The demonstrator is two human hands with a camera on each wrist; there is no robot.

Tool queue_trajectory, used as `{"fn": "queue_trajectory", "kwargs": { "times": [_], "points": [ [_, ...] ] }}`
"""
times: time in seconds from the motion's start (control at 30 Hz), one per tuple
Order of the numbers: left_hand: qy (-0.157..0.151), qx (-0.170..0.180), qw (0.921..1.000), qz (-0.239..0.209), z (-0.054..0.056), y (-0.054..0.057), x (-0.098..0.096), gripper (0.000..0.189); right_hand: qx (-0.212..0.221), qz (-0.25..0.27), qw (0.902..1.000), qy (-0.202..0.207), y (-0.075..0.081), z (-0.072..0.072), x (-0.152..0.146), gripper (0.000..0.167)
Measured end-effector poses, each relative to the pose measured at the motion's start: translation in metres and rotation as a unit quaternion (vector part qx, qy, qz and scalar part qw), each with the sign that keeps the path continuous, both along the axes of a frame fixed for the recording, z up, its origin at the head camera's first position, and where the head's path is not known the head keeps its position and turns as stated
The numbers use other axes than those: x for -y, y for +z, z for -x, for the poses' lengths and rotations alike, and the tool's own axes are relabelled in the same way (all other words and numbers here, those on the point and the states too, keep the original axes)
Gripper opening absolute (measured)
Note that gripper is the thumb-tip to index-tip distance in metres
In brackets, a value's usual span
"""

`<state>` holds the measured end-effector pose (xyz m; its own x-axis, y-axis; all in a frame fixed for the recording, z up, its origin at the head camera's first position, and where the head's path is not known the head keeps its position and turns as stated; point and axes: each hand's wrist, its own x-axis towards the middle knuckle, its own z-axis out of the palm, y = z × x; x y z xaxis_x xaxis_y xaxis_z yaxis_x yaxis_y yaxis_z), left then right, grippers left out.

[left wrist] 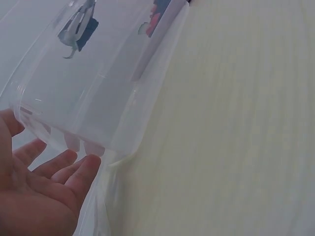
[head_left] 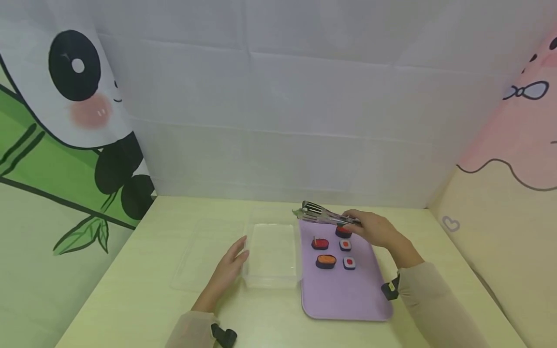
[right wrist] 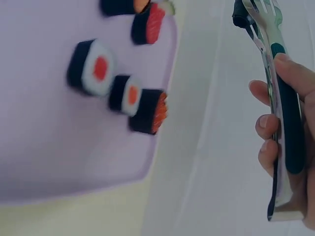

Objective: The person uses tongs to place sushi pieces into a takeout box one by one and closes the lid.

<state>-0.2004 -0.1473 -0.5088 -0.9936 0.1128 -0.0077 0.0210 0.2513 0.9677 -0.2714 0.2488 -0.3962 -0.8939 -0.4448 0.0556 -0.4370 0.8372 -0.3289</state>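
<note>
My right hand [head_left: 374,229] grips metal tongs [head_left: 328,215] with dark green handle grips, above the far left corner of the lilac tray [head_left: 344,299]. Between the tong tips is a dark sushi piece [left wrist: 88,32] with a green sprig sticking out. My left hand [head_left: 228,266] touches the left side of a clear plastic container [head_left: 271,280] with its fingertips, the fingers fairly straight. On the tray lie several sushi pieces, among them an orange-topped one [head_left: 326,261], a red-topped one [head_left: 320,243] and a white-ringed roll [head_left: 349,263].
A clear flat lid-like sheet [head_left: 191,261] lies left of the container, its outline faint. The container stands against the tray's left edge. A pale sheet [head_left: 278,121] hangs behind the light wooden table [head_left: 256,319], with cartoon-printed cloths at both sides.
</note>
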Motion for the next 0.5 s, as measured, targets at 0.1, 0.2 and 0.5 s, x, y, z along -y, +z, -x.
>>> {"fn": "queue_trajectory", "kwargs": {
  "times": [0.1,0.2,0.5],
  "points": [
    [-0.004,-0.002,1.0000,0.000,-0.004,0.009,-0.002,0.054,-0.002,-0.010,0.9998,0.019,0.004,0.001,0.017,0.035],
    [0.002,0.001,1.0000,0.005,-0.004,0.009,-0.003,0.053,-0.013,-0.025,0.9988,0.039,0.001,0.005,0.038,0.036],
    [0.025,0.007,0.9996,0.015,0.003,-0.003,-0.003,0.052,-0.010,-0.075,0.9939,0.080,-0.011,0.024,0.091,0.036]
  ]
}}
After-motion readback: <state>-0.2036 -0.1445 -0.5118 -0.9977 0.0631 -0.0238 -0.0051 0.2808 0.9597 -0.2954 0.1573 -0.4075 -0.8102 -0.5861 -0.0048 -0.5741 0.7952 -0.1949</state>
